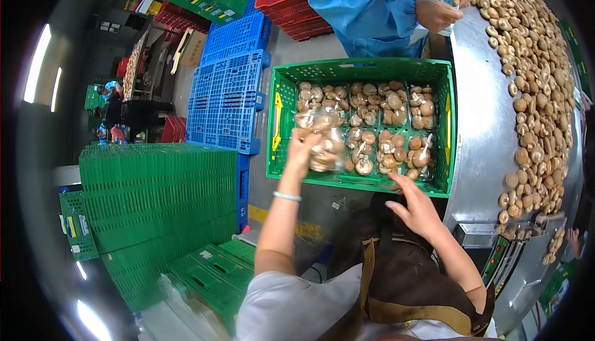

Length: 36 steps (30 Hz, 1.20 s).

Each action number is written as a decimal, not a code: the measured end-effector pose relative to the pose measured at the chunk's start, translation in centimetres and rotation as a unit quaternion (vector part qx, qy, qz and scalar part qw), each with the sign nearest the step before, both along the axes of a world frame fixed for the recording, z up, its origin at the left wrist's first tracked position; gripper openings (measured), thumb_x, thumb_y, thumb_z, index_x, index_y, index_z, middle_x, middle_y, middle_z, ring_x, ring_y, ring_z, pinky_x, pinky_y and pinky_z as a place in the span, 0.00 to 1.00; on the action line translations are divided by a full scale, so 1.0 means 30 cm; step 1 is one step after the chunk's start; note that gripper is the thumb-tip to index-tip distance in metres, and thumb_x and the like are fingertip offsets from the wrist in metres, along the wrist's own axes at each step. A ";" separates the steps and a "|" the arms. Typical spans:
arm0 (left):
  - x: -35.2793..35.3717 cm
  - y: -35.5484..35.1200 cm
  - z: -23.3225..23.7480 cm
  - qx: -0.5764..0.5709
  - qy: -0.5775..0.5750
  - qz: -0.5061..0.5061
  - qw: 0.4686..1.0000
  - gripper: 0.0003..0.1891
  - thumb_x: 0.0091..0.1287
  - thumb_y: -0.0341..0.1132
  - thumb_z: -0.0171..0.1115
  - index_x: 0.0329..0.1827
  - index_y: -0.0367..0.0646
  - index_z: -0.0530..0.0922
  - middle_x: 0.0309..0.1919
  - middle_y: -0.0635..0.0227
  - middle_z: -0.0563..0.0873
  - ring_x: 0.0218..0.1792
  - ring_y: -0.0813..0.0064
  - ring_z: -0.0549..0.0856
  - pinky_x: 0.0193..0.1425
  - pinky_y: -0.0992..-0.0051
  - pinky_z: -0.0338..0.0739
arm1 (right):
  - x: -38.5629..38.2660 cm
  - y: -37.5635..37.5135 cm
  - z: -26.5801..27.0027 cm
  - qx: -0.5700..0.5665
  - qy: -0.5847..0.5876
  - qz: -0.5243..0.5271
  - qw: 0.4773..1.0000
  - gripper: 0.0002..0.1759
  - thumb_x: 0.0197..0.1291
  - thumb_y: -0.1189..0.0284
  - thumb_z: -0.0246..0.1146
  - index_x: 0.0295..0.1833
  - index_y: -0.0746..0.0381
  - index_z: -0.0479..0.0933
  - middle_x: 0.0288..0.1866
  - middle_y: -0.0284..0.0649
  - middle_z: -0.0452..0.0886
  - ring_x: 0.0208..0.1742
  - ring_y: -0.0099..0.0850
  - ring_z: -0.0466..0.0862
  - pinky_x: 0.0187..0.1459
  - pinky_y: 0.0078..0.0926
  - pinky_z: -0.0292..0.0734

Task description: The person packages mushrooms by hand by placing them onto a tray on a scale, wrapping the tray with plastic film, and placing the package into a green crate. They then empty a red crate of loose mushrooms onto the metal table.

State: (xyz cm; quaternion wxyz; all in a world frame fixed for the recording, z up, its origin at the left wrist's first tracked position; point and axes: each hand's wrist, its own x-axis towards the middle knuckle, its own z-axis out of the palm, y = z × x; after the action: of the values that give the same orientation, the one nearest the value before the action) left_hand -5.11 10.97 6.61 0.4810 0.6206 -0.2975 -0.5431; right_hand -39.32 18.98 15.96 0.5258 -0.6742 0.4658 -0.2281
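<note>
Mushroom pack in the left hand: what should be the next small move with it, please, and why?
Probably lower the mushroom pack gently into the left end of the green crate: the left hand holds it over that end, and other packs already lie to its right. The spot beneath is hidden.

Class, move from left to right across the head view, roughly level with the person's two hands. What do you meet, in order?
Stacked green crates → blue pallet → left hand holding a mushroom pack → right hand → metal table → loose mushrooms.
</note>
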 end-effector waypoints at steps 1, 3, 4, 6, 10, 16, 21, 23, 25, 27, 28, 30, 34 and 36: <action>0.109 -0.022 -0.048 0.001 -0.106 -0.014 0.994 0.34 0.56 0.37 0.78 0.63 0.38 0.69 0.50 0.59 0.84 0.50 0.63 0.86 0.54 0.65 0.84 | -0.024 0.000 -0.032 0.016 0.014 -0.009 1.000 0.35 0.63 0.72 0.69 0.73 0.59 0.64 0.61 0.50 0.77 0.55 0.43 0.83 0.55 0.38 0.80; 0.243 -0.029 -0.174 0.049 -0.316 -0.039 0.947 0.39 0.54 0.43 0.80 0.63 0.36 0.68 0.52 0.54 0.84 0.51 0.58 0.86 0.55 0.64 0.83 | -0.067 0.018 -0.100 0.033 0.027 -0.045 0.998 0.27 0.62 0.73 0.68 0.67 0.60 0.71 0.50 0.48 0.83 0.47 0.42 0.86 0.49 0.37 0.81; 0.290 -0.029 -0.236 0.093 -0.417 -0.048 0.903 0.41 0.53 0.45 0.81 0.64 0.35 0.68 0.53 0.52 0.84 0.51 0.56 0.86 0.56 0.64 0.83 | -0.090 0.027 -0.118 0.035 0.054 -0.032 0.997 0.24 0.62 0.74 0.68 0.63 0.62 0.73 0.48 0.47 0.84 0.48 0.44 0.86 0.49 0.38 0.81; 0.322 -0.053 -0.284 0.194 -0.487 -0.061 0.849 0.48 0.49 0.52 0.82 0.66 0.32 0.66 0.53 0.47 0.85 0.50 0.51 0.86 0.56 0.62 0.81 | -0.132 0.052 -0.152 0.004 0.100 0.023 0.995 0.20 0.61 0.76 0.68 0.59 0.63 0.75 0.47 0.47 0.84 0.45 0.42 0.86 0.48 0.36 0.81; 0.248 -0.094 -0.321 0.263 -0.543 -0.059 0.795 0.46 0.49 0.53 0.81 0.62 0.32 0.68 0.48 0.48 0.87 0.50 0.51 0.87 0.54 0.59 0.82 | -0.156 0.094 -0.147 0.035 0.111 0.057 0.992 0.16 0.58 0.75 0.69 0.52 0.64 0.78 0.44 0.47 0.84 0.48 0.48 0.84 0.49 0.41 0.79; 0.347 -0.074 -0.457 0.289 -0.518 -0.118 0.796 0.54 0.48 0.58 0.80 0.66 0.28 0.61 0.52 0.43 0.85 0.54 0.49 0.86 0.58 0.60 0.80 | -0.150 0.136 -0.183 0.029 0.123 0.046 0.991 0.15 0.54 0.78 0.70 0.48 0.66 0.79 0.41 0.47 0.84 0.44 0.46 0.84 0.47 0.41 0.79; 0.351 -0.079 -0.400 0.309 -0.501 -0.156 0.793 0.54 0.49 0.59 0.80 0.65 0.27 0.60 0.53 0.39 0.83 0.55 0.47 0.85 0.59 0.60 0.80 | -0.153 0.099 -0.154 -0.088 0.176 0.096 0.976 0.15 0.52 0.78 0.70 0.47 0.65 0.80 0.41 0.47 0.84 0.45 0.46 0.84 0.48 0.42 0.79; 0.362 -0.076 -0.408 0.320 -0.480 -0.184 0.796 0.56 0.51 0.64 0.76 0.68 0.26 0.59 0.57 0.39 0.82 0.58 0.47 0.83 0.63 0.60 0.78 | -0.169 0.090 -0.156 -0.097 0.192 0.101 0.971 0.15 0.52 0.78 0.70 0.47 0.65 0.80 0.41 0.47 0.84 0.45 0.46 0.83 0.49 0.42 0.78; 0.411 -0.071 -0.518 0.315 -0.484 -0.200 0.792 0.59 0.53 0.67 0.73 0.71 0.26 0.57 0.60 0.39 0.80 0.61 0.47 0.82 0.66 0.61 0.76 | -0.184 0.090 -0.174 -0.101 0.210 0.101 0.967 0.15 0.52 0.77 0.70 0.47 0.65 0.80 0.41 0.46 0.84 0.45 0.46 0.83 0.49 0.42 0.78; 0.399 -0.110 -0.521 0.391 -0.468 -0.227 0.759 0.66 0.57 0.71 0.66 0.81 0.28 0.41 0.73 0.45 0.70 0.71 0.52 0.74 0.73 0.61 0.70 | -0.190 0.096 -0.179 -0.103 0.226 0.110 0.962 0.15 0.52 0.77 0.70 0.47 0.65 0.80 0.41 0.46 0.84 0.45 0.45 0.83 0.49 0.41 0.78; 0.316 -0.133 -0.412 0.410 -0.510 -0.203 0.728 0.53 0.62 0.70 0.61 0.78 0.34 0.61 0.66 0.51 0.79 0.65 0.57 0.81 0.67 0.63 0.76 | -0.191 0.094 -0.172 -0.104 0.234 0.122 0.959 0.15 0.52 0.77 0.70 0.47 0.65 0.80 0.41 0.46 0.84 0.45 0.45 0.83 0.50 0.41 0.78; 0.311 -0.167 -0.392 0.332 -0.630 -0.383 0.588 0.39 0.66 0.69 0.57 0.62 0.40 0.82 0.55 0.55 0.87 0.54 0.63 0.88 0.56 0.68 0.83 | -0.210 0.101 -0.164 -0.104 0.244 0.122 0.957 0.15 0.52 0.76 0.70 0.47 0.65 0.80 0.41 0.45 0.84 0.45 0.45 0.83 0.50 0.40 0.78; 0.296 -0.146 -0.367 0.145 -0.734 -0.338 0.570 0.32 0.67 0.62 0.61 0.54 0.40 0.84 0.44 0.61 0.91 0.45 0.62 0.90 0.46 0.69 0.84 | -0.236 0.132 -0.179 -0.104 0.247 0.106 0.958 0.14 0.52 0.76 0.70 0.46 0.64 0.81 0.40 0.45 0.83 0.44 0.44 0.82 0.48 0.40 0.77; 0.279 -0.126 -0.390 0.232 -0.631 -0.305 0.675 0.40 0.66 0.59 0.64 0.72 0.38 0.68 0.66 0.48 0.76 0.64 0.56 0.80 0.64 0.64 0.77 | -0.259 0.152 -0.183 -0.103 0.258 0.104 0.955 0.14 0.52 0.75 0.70 0.46 0.64 0.81 0.39 0.44 0.83 0.44 0.43 0.82 0.48 0.40 0.77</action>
State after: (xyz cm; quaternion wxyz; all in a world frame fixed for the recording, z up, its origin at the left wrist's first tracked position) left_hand 3.25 7.18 -5.09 -0.1729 0.7823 -0.5673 -0.1906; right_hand -47.08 23.55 10.47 0.3364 -0.8053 0.4868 -0.0371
